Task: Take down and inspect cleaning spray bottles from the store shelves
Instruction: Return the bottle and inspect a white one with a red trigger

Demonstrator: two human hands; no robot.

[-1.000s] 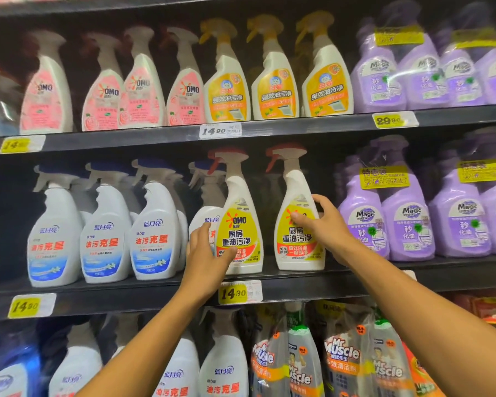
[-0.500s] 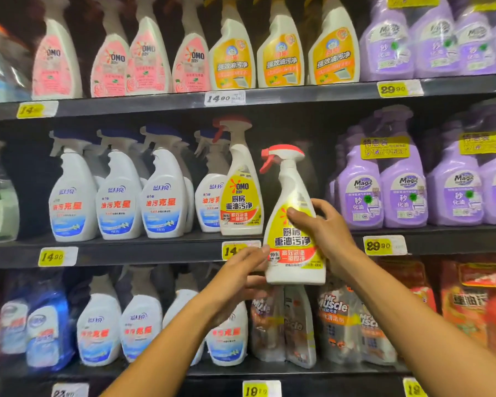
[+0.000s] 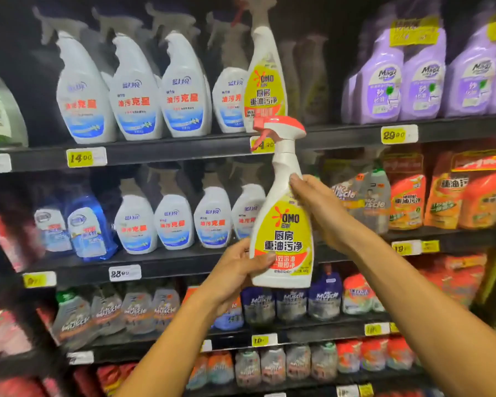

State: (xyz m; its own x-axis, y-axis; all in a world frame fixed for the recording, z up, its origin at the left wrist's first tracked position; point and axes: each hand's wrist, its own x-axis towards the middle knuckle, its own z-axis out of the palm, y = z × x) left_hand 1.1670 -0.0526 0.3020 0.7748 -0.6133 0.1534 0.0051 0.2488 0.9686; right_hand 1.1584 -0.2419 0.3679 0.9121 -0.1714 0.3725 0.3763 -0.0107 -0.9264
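Observation:
I hold a white OMO spray bottle (image 3: 282, 224) with a yellow label and red trigger upright in front of the shelves, its label facing me. My right hand (image 3: 320, 213) grips its right side at the shoulder, fingers curled round the back. My left hand (image 3: 235, 270) holds the lower left corner, thumb across the label's edge. A second identical OMO bottle (image 3: 265, 81) still stands on the upper shelf (image 3: 184, 151), beside the gap.
White bottles with blue labels (image 3: 135, 93) line the upper shelf's left; purple Magic bottles (image 3: 424, 75) stand at right. Below are more white sprays (image 3: 173, 222), orange refill pouches (image 3: 441, 199) and Mr Muscle pouches (image 3: 138, 310). Yellow price tags (image 3: 85, 157) line the shelf edges.
The bottle has come off the shelf and moved down and toward me. My left hand took hold of its lower corner. The view has dropped to lower shelves.

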